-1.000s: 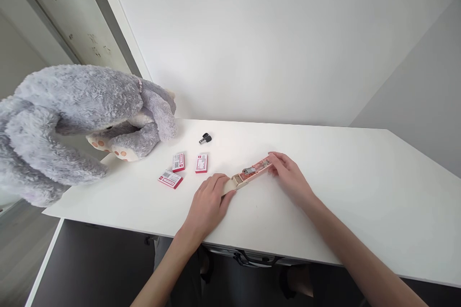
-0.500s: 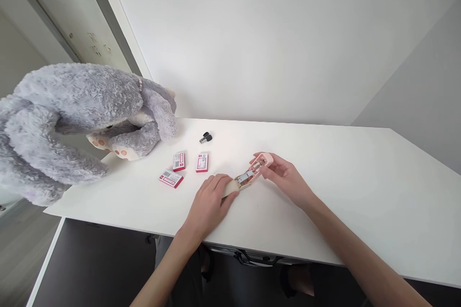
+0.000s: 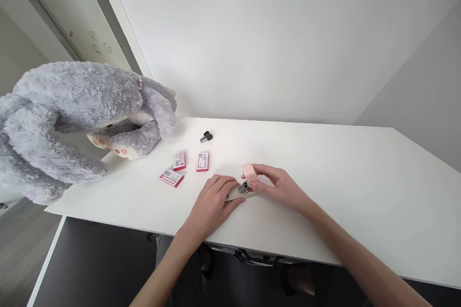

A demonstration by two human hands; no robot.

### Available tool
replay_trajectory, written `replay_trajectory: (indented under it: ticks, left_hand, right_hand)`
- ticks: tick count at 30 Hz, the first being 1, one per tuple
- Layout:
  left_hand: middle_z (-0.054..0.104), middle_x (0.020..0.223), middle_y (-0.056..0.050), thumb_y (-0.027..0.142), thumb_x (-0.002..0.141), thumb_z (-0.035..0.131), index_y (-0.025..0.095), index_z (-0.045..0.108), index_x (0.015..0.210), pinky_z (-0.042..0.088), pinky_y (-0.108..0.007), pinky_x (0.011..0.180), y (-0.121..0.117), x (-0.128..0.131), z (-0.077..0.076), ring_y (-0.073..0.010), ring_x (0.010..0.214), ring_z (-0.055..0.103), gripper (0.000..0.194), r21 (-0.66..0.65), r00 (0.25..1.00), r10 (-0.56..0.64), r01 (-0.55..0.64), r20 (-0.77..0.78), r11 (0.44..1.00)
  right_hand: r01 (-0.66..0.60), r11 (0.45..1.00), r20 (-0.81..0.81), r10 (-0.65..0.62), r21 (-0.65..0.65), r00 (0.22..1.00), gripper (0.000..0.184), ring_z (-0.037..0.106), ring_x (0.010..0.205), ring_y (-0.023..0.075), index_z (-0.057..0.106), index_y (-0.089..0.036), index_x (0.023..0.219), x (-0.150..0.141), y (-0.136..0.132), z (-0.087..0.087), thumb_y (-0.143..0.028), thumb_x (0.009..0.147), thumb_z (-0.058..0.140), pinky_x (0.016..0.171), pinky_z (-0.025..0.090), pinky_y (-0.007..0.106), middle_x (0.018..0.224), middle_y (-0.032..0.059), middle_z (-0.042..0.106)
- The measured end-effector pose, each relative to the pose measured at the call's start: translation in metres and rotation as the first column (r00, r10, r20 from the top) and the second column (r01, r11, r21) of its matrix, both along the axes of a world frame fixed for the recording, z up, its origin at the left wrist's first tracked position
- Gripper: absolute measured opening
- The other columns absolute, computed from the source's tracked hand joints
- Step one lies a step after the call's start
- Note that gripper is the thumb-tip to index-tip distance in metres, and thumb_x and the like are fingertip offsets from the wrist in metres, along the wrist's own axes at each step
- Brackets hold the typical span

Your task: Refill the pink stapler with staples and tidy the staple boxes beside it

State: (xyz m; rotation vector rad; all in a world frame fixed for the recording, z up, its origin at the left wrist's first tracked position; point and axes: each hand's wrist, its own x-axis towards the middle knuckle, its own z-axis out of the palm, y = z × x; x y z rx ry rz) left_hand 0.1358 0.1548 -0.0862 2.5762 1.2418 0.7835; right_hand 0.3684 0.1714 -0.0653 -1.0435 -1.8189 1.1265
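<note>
A stapler with a cream base and a pink top rests on the white table in front of me. Its top is tilted up from the base, and a bit of the metal inside shows between them. My left hand is closed around the cream base, covering much of it. The fingers and thumb of my right hand pinch the pink top at its raised end. Left of the stapler lie three small red-and-white boxes: one flat, one behind it and one to the right.
Near the wall lies a small black-and-metal item, perhaps a staple remover. A large grey plush toy takes up the left end of the table. The table's front edge runs just above my lap, and a white wall rises behind.
The pink top has swung from lying folded back, with the metal channel exposed, to a steep tilt over the base. My right hand has moved left and slightly nearer with it.
</note>
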Motion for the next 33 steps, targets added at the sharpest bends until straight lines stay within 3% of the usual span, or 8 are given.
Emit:
replay_trajectory:
  ticks: [4,9,15,19,26,33]
  left_hand:
    - [0.069,0.124,-0.007,0.036,0.099,0.063,0.024,0.063,0.125,0.053,-0.045,0.096,0.000,0.000,-0.001,-0.0258,0.114,0.062,0.028,0.008,1.000,0.011,-0.011,-0.004,1.000]
    - [0.066,0.127,-0.010,0.033,0.100,0.062,0.024,0.059,0.128,0.053,-0.048,0.098,0.000,-0.001,-0.005,-0.0277,0.116,0.061,0.030,0.027,0.998,0.059,-0.059,-0.007,0.998]
    - [0.063,0.130,-0.012,0.035,0.100,0.060,0.022,0.055,0.135,0.052,-0.050,0.102,0.000,-0.002,-0.008,-0.0299,0.122,0.058,0.038,0.059,0.991,0.132,-0.132,-0.004,0.990]
    - [0.064,0.130,-0.012,0.036,0.100,0.058,0.023,0.055,0.136,0.052,-0.051,0.102,0.000,-0.002,-0.009,-0.0302,0.122,0.059,0.038,0.067,0.989,0.147,-0.146,-0.002,0.987]
    - [0.063,0.133,-0.012,0.034,0.100,0.058,0.021,0.054,0.136,0.052,-0.050,0.102,0.000,-0.003,-0.011,-0.0303,0.123,0.059,0.038,0.071,0.987,0.158,-0.156,-0.011,0.985]
    - [0.064,0.131,-0.012,0.031,0.100,0.056,0.022,0.056,0.133,0.053,-0.050,0.100,0.001,-0.004,-0.013,-0.0303,0.121,0.060,0.034,0.108,0.989,0.150,-0.150,0.010,0.983]
  right_hand:
    - [0.012,0.998,0.043,-0.015,0.067,0.999,0.031,0.064,0.089,0.0219,0.074,-0.028,0.110,-0.003,0.000,-0.002,-0.053,0.095,0.061,0.080,0.054,0.036,0.094,0.0019,0.070]
    - [0.101,0.984,0.121,-0.119,0.146,0.985,0.035,0.063,0.083,0.0218,0.073,-0.030,0.114,-0.002,0.002,-0.010,-0.056,0.096,0.059,0.073,0.052,0.034,0.089,0.0024,0.067]
    - [0.188,0.954,0.144,-0.224,0.232,0.964,0.035,0.066,0.109,0.0273,0.072,-0.033,0.122,-0.003,0.004,-0.016,-0.053,0.097,0.057,0.095,0.053,0.041,0.119,0.0059,0.070]
    - [0.202,0.962,0.143,-0.229,0.183,0.963,0.035,0.067,0.113,0.0269,0.070,-0.034,0.123,-0.004,0.004,-0.015,-0.053,0.099,0.054,0.094,0.055,0.040,0.126,0.0036,0.072]
    - [0.193,0.966,0.234,-0.230,0.171,0.944,0.038,0.070,0.098,0.0263,0.068,-0.038,0.129,-0.005,0.007,-0.018,-0.054,0.101,0.050,0.087,0.055,0.041,0.110,0.0005,0.076]
    - [0.407,0.885,0.249,-0.456,0.226,0.854,0.044,0.067,0.084,0.0258,0.066,-0.037,0.132,0.011,0.017,-0.023,-0.057,0.101,0.044,0.075,0.054,0.039,0.096,0.0012,0.075]
